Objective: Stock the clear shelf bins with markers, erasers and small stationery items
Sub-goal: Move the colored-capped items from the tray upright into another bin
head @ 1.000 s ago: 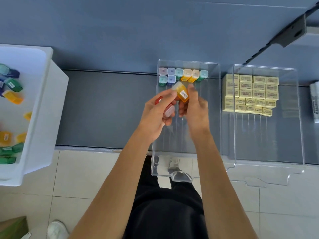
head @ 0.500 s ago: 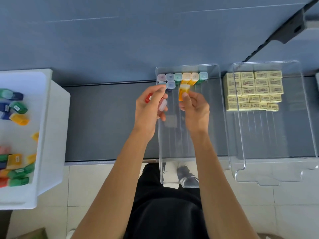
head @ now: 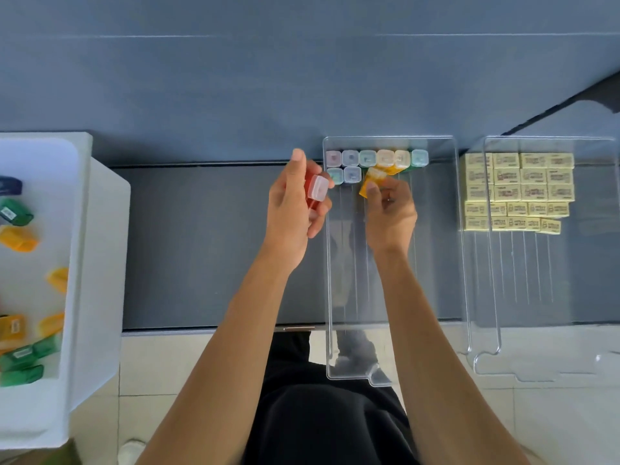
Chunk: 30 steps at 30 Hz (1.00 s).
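I'm holding both bare forearms out ahead of me, side by side. My left hand (head: 297, 209) is gripping a red marker (head: 317, 191), one digit sticking straight up. My right hand (head: 391, 214) is pinching an orange marker (head: 369, 182) at the fingertips, with the knuckles curled.

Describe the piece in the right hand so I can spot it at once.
Start at the narrow clear bin, left of the yellow erasers. At its far end, the right hand pinches an orange piece with a clear cap. Unlike the rows standing beside it, it is tilted and held.
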Tool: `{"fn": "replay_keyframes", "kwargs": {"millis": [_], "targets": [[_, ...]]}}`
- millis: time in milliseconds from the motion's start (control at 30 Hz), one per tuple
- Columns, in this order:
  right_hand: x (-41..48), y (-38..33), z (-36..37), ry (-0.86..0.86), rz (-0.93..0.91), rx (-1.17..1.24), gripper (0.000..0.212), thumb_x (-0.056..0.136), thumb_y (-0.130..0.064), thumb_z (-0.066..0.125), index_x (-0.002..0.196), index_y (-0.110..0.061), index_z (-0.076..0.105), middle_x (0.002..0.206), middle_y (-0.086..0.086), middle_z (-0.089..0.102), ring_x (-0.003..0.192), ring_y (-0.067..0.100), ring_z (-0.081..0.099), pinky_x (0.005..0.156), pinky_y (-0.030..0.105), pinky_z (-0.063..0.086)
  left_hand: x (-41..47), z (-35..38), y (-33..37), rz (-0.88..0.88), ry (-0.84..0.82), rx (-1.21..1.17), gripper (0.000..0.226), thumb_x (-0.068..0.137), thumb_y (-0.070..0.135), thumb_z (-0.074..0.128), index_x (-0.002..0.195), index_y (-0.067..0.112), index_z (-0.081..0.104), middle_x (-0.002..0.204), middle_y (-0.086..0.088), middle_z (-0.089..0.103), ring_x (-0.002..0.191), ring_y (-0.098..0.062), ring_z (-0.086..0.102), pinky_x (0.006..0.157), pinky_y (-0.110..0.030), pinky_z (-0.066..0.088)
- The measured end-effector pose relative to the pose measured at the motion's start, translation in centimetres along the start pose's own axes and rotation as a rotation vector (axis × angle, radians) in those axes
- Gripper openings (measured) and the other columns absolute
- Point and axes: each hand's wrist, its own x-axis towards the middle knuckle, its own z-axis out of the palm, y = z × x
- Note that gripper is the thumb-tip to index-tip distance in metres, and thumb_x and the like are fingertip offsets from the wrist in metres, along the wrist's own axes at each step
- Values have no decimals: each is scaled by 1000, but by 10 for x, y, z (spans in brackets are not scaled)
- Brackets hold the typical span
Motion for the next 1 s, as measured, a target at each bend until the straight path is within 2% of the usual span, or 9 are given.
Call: {"fn": "replay_keyframes", "kwargs": {"millis": [133, 233, 333, 433, 533, 633, 767, 900, 1000], "targets": [[-1, 2, 3, 69, -37, 27, 13, 90, -20, 69, 96, -13, 59, 81, -5, 64, 71, 5, 59, 70, 22, 53, 7, -3, 2, -37, -35, -18, 37, 105, 41, 40, 86, 15, 57, 75, -2, 55, 47, -12, 40, 34, -19, 21], [-1, -4, 7, 73, -76, 72, 19, 88, -16, 72, 100, -10, 60, 89, 1, 67, 75, 6, 62, 69, 11, 50, 14, -8, 7, -38, -34, -37, 35, 105, 39, 40, 88, 15, 58, 72, -1, 57, 48, -12, 41, 34, -19, 23], [-1, -7, 12, 64, -79, 42, 18, 87, -15, 72, 99, -10, 60, 88, 3, 67, 77, 13, 63, 70, 19, 54, 16, -11, 8, -45, -25, -39, 34, 105, 38, 41, 89, 14, 58, 72, 1, 58, 48, -11, 41, 34, -19, 23], [4, -8, 16, 63, -60, -21, 16, 86, -16, 71, 93, -18, 56, 74, -5, 63, 69, 15, 62, 68, 31, 55, 16, -12, 6, -37, -21, -21, 33, 105, 38, 41, 89, 14, 58, 72, 2, 59, 47, -12, 41, 35, -19, 23], [6, -10, 15, 39, -45, -39, 18, 86, -12, 69, 91, -21, 54, 68, -14, 58, 63, 5, 57, 65, 24, 51, 15, -14, 7, -34, -13, -16, 33, 105, 37, 41, 89, 14, 58, 71, 3, 59, 48, -12, 42, 35, -19, 23], [4, -9, 9, 12, -24, 19, 17, 86, -8, 66, 100, -16, 60, 76, -13, 61, 70, -1, 60, 66, 12, 49, 11, -12, 7, -16, -16, -24, 34, 106, 37, 40, 89, 15, 59, 71, 3, 59, 48, -12, 42, 35, -19, 24], [-5, -5, -1, -20, 26, 51, 22, 90, -9, 62, 112, -9, 61, 84, -11, 62, 78, -2, 61, 69, 7, 48, 2, -9, 7, 28, -28, -14, 40, 106, 41, 36, 83, 16, 57, 73, 1, 58, 50, -12, 43, 35, -19, 26], [-16, -8, -21, -125, -3, 54, 13, 93, -10, 57, 103, -9, 65, 85, 0, 68, 79, 13, 67, 69, 16, 52, -14, 1, 6, 14, -84, -90, 45, 106, 42, 33, 76, 15, 52, 75, 1, 61, 48, -11, 45, 36, -19, 27], [-24, -21, -42, -244, -111, 106, 10, 95, -9, 54, 93, -9, 64, 75, 4, 69, 65, 9, 64, 64, 24, 54, -26, 11, 0, -14, -111, -79, 46, 105, 45, 32, 76, 16, 53, 76, 2, 62, 48, -10, 46, 36, -19, 28]]}}
